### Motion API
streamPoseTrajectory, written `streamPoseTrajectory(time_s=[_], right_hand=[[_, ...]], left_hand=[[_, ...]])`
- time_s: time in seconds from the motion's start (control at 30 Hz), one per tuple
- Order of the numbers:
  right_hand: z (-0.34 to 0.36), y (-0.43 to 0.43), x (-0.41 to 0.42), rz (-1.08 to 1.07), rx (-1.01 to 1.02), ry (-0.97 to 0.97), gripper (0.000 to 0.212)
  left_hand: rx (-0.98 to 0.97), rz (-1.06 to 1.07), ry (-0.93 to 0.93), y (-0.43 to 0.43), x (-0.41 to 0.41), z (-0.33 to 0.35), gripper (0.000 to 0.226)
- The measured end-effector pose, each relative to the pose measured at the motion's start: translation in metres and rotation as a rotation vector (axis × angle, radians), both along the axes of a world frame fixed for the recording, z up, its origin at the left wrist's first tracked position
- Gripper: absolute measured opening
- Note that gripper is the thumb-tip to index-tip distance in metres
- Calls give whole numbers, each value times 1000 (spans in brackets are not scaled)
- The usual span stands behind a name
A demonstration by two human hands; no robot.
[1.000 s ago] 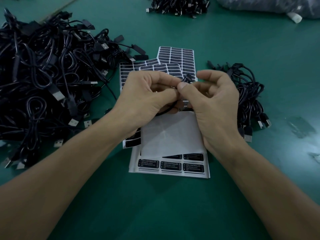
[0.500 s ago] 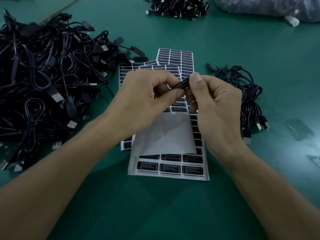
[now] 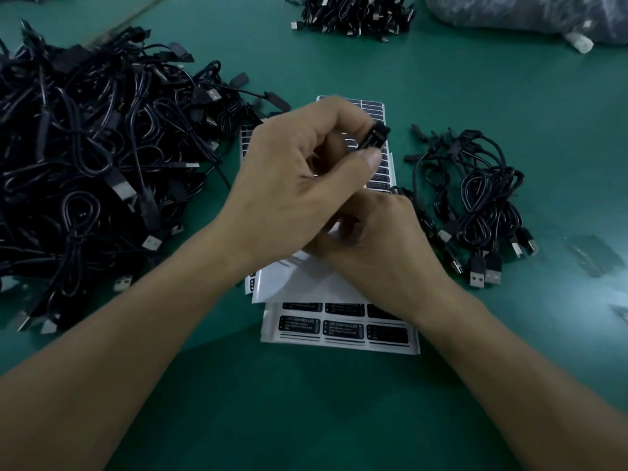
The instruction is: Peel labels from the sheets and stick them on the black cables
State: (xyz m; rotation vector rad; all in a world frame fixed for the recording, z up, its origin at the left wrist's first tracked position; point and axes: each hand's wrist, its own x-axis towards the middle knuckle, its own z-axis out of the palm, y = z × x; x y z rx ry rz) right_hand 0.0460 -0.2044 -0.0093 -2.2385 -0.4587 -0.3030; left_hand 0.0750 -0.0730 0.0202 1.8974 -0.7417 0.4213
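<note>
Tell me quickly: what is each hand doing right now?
Left hand: closed, pinching a black cable connector.
Right hand: fingers curled down on the label sheets; contents cannot be told.

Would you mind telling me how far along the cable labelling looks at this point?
Done, probably: the small pile on the right, though no labels show on it. In hand: the left hand pinches a black cable part; the right hand is low over the sheets, its fingers hidden. Left: the big pile on the left, and many labels remain on the sheets.
</note>
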Motion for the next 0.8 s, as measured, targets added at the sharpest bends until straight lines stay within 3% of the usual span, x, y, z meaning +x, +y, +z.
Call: streamPoseTrajectory(time_s=[0.07, 0.17, 0.3, 0.43, 0.5, 0.67, 0.8], right_hand=[[-2, 0, 1, 17, 67, -13, 10], [-5, -1, 2, -19, 107, -12, 27], [-2, -4, 0, -44, 179, 32, 10], [10, -13, 1, -130, 282, -25, 7], [18, -24, 2, -222, 326, -104, 11], [28, -69, 11, -537, 89, -280, 37], [25, -99, 14, -639, -24, -180, 42]], left_hand=[[-95, -61, 116, -2, -1, 0, 6], [-209, -74, 264, -2, 1, 0, 16], [-393, 44, 376, 11, 11, 4, 27], [-498, 197, 464, 20, 19, 5, 41], [-361, 321, 425, 24, 23, 2, 45], [455, 628, 105, 33, 25, -10, 23], [637, 715, -29, 44, 31, -10, 11]])
